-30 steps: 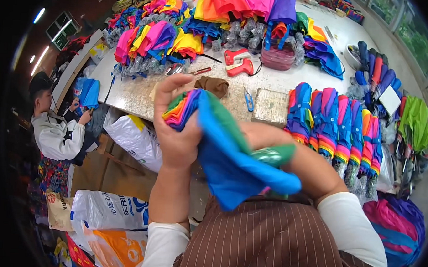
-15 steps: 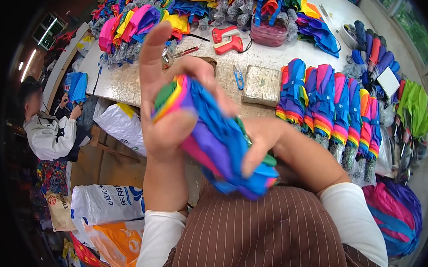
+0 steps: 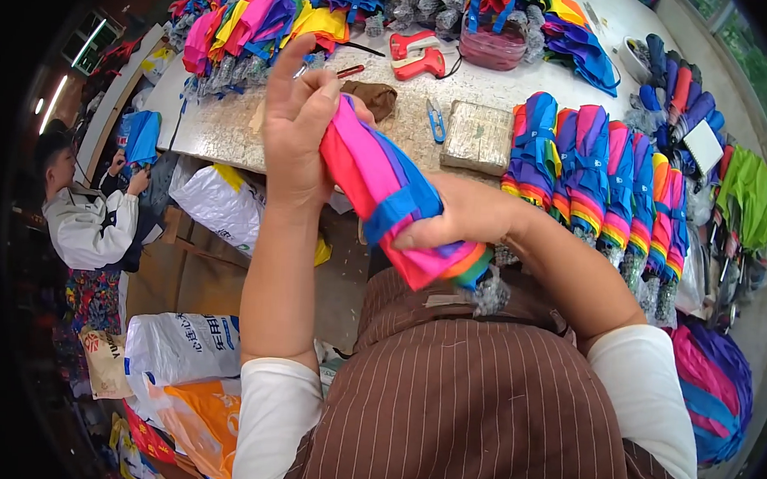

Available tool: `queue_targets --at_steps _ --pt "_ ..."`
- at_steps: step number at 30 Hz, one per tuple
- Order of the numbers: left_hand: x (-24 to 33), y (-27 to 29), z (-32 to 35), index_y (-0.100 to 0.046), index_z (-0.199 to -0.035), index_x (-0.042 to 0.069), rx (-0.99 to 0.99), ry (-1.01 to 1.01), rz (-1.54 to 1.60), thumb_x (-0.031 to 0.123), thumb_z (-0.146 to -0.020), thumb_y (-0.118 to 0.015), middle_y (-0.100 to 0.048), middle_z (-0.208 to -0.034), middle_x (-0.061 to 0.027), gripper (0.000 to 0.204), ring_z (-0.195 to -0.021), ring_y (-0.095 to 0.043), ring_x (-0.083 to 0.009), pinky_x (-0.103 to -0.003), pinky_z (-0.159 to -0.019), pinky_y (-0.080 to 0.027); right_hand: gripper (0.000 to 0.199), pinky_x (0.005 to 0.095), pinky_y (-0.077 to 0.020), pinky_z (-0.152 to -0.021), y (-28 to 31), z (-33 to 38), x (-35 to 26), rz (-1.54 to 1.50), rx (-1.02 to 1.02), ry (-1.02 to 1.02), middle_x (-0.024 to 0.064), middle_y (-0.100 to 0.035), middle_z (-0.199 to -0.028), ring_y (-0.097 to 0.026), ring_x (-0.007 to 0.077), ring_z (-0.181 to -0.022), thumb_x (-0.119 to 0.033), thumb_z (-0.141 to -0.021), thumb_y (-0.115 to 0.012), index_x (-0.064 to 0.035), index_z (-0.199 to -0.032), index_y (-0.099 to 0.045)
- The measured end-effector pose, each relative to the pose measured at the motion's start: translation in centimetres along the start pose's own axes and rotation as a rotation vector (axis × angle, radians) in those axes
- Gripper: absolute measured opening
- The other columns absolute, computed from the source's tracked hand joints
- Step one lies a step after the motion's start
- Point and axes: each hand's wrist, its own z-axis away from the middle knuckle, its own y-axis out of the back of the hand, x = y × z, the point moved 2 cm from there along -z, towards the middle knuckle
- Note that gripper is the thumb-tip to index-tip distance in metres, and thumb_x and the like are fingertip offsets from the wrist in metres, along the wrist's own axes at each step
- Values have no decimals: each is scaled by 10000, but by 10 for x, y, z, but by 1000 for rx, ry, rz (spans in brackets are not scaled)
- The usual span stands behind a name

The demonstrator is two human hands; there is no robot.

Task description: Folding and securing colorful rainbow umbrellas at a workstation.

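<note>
Much of the folded rainbow umbrella (image 3: 394, 201) is covered: the left hand (image 3: 296, 124) hides its upper end and the right hand (image 3: 461, 215) wraps its middle, so only the pink, orange, purple and blue fabric bands between and below them show. Its lower end, wrapped in crinkled clear plastic, sits blurred against the brown striped apron (image 3: 471, 397). The umbrella is held tilted in the air in front of the chest, above the near edge of the speckled stone surface (image 3: 405, 138). The left fingers press flat along the cloth, partly extended; the right fingers are clenched around the blue strap band. The fabric looks smooth and slightly shiny, gathered into a tight roll.

On the surface lie a row of rolled rainbow umbrellas (image 3: 600, 176), a flat woven block (image 3: 480, 137), small blue snips (image 3: 437, 120) and a red tagging gun (image 3: 417, 57). Its far end is cut off by the rim. At left, a seated person (image 3: 81, 209) holds something blue, too small to make out.
</note>
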Motion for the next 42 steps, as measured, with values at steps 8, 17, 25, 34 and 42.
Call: queue_targets --at_steps 8,17,25,34,42 --pt "-76 45 63 -197 -1487 190 -109 209 290 426 -781 -758 -427 -1390 -171 933 -1317 -417 -321 -492 -1078 -367 557 403 -494 -821 18 0 17 663 441 -145 210 -646 -964 -641 352 -911 -335 -717 -732 -27 -1139 -541" --pt "0 10 34 -472 -1044 74 -151 6 249 104 -784 -661 -552 -863 -76 323 -799 -578 -221 -429 -832 -467 849 379 -389 -1020 17 6 4 318 180 271 134 -533 -1260 -521 258 -1156 -257 -742 -772 -51 -1436 -328" --pt "17 -20 26 -575 -1037 -1 213 -201 38 139 -854 -679 -633 -914 -119 253 -882 -627 -223 -391 -870 -491 266 189 -421 -479 -20 8 -32 -365 197 -121 -16 -575 -715 -532 40 -562 -312 -916 -633 -46 -911 -622" --pt "-2 5 33 -589 -1081 -13 183 345 740 416 -910 -609 -632 -1105 -193 462 -1093 -581 -319 -452 -1005 -438 306 284 -536 -820 -12 -49 21 68 726 834 73 -663 -1009 -645 148 -927 -232 -960 -573 -32 -1191 -587" --pt "-31 30 55 -609 -1002 -8 206 362 561 405 -916 -607 -665 -999 -195 421 -978 -638 -305 -438 -899 -509 244 236 -498 -726 38 -34 21 -124 559 288 21 -654 -913 -590 81 -785 -133 -932 -613 -31 -1152 -640"
